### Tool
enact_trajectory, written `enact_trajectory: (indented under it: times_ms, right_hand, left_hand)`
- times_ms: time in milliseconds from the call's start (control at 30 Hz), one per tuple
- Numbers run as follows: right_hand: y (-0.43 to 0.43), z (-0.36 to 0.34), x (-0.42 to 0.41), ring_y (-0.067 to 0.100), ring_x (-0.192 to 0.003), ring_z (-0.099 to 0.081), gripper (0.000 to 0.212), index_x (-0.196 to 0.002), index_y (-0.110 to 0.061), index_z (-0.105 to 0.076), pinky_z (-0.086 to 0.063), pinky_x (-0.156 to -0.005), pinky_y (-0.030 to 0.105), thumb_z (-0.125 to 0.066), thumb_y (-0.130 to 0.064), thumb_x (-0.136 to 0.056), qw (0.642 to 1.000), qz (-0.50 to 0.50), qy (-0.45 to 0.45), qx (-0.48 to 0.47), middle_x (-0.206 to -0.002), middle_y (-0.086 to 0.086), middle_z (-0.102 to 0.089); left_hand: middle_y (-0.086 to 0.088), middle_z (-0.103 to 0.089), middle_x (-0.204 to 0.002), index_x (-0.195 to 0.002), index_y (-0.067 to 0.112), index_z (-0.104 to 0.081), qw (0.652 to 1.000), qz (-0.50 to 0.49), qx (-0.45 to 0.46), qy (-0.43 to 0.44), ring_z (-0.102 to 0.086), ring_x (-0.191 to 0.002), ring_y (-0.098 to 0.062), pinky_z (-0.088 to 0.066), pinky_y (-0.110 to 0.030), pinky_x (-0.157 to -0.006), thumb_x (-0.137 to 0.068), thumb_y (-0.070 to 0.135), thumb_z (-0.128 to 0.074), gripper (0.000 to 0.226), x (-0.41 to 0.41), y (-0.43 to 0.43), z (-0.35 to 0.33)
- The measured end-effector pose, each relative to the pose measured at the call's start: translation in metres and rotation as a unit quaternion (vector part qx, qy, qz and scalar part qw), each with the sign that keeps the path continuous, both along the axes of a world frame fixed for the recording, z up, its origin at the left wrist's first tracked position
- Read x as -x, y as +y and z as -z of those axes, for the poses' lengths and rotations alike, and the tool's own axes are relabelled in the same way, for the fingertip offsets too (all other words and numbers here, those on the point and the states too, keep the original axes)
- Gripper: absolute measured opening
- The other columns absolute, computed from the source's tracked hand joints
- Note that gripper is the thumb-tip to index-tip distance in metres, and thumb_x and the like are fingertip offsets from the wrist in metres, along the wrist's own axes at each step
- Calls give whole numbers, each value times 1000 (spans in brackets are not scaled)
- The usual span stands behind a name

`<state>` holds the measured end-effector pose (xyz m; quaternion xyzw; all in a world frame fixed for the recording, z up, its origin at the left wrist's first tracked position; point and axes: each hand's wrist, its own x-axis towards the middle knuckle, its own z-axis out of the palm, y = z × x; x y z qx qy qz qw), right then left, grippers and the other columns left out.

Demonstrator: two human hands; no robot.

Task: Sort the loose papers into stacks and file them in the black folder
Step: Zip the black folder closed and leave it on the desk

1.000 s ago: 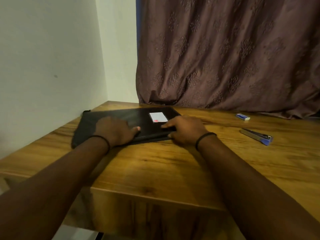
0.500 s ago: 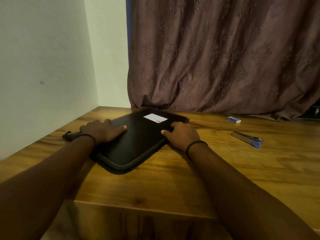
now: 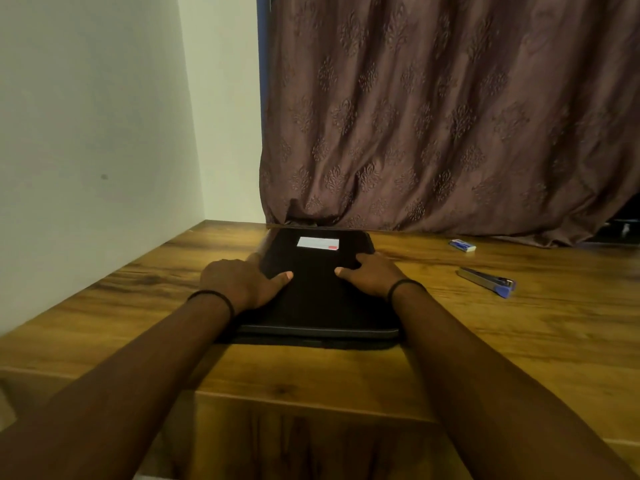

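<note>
One black folder lies closed at the centre of the frame on the tabletop, its far edge close to the hem of the curtain. One white label with a red patch sits near that far edge.

Two hands are on it. The left hand grasps the folder's left edge and the right hand its right edge. Each thumb lies flat on the cover, and the fingers curl over the sides. Each wrist wears one black band, two in all.

Right of centre lie two small things, well apart from the folder: one silver and blue stapler and, beyond it, one small blue and white box.

The fingertips are hidden behind the knuckles and the folder's edges. Both forearms are cut off by the lower frame edge. The print on the label and box is too small to read. A dark shape under the curtain at the right edge is hard to make out.
</note>
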<state>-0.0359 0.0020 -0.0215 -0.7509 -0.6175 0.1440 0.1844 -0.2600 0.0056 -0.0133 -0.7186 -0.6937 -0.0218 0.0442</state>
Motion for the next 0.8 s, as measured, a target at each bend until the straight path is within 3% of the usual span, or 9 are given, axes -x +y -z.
enact_trajectory:
  times_ms: [167,267,333,400,467,533,667,733,800]
  right_hand:
    - [-10,3,4,26,-148,-24,79,-152,-14,-31,-29,-115,38,-53,-60,-92,1000,2,17,-11,-161,13,-22]
    - [-14,7,7,26,-147,-26,78,-151,-15,-33,-31,-115,39,-56,-59,-91,999,4,34,-23,-160,13,-24]
    - [-19,9,6,25,-141,-37,69,-145,-14,-44,-36,-110,36,-61,-52,-90,995,14,77,-58,-154,11,-38]
    - [-24,13,-1,23,-118,-57,42,-120,-15,-65,-46,-97,32,-64,-44,-90,983,36,130,-126,-128,9,-63]
    - [-32,16,-13,25,-96,-65,23,-92,-16,-71,-53,-85,35,-63,-37,-90,969,65,153,-183,-97,7,-71]
    - [-43,16,-33,27,-89,-65,18,-85,-17,-70,-55,-81,39,-57,-29,-89,967,103,110,-205,-89,7,-70]
    - [-61,17,-99,33,-103,-59,27,-108,-12,-68,-52,-89,39,-53,-23,-88,949,169,-106,-244,-110,13,-66]
    - [-65,24,-131,33,-112,-53,34,-121,-15,-63,-45,-96,39,-50,-30,-92,940,198,-200,-191,-123,14,-60]
    - [-64,31,-150,36,-120,-47,40,-128,-20,-57,-39,-100,42,-47,-36,-93,937,230,-230,-127,-133,14,-52]
  left_hand:
    - [-8,-63,-116,-141,25,-37,1000,-16,3,2,-59,-96,-23,-43,-34,-72,-81,85,-25,87,3,-5,2]
    - [-13,-55,-130,-139,22,-45,998,-31,-45,15,-52,-115,-30,-45,-40,-89,-84,81,-28,82,-2,-9,4]
    - [-14,-46,-140,-137,22,-47,997,-8,-71,28,-42,-127,-33,-39,-45,-100,-90,73,-30,72,-14,-14,6]
    - [-14,-39,-148,-141,24,-43,998,50,-41,-10,-35,-135,-33,-34,-48,-108,-94,67,-29,65,-31,-15,9]
    - [-12,-31,-155,-147,26,-33,994,105,-8,-41,-27,-142,-32,-27,-49,-115,-95,65,-26,65,-47,-12,13]
    - [-10,-26,-158,-150,26,-29,987,150,-2,-59,-22,-145,-32,-21,-52,-117,-96,64,-25,66,-62,-7,16]
    - [-7,-20,-161,-152,25,-26,976,207,19,-66,-17,-148,-29,-15,-52,-119,-98,62,-24,66,-95,-3,16]
    - [-7,-16,-162,-153,25,-23,974,214,30,-68,-13,-149,-29,-12,-52,-119,-97,63,-24,67,-107,1,16]
    - [-6,-13,-163,-154,25,-21,972,219,44,-70,-11,-149,-28,-10,-52,-118,-97,64,-24,69,-114,6,14]
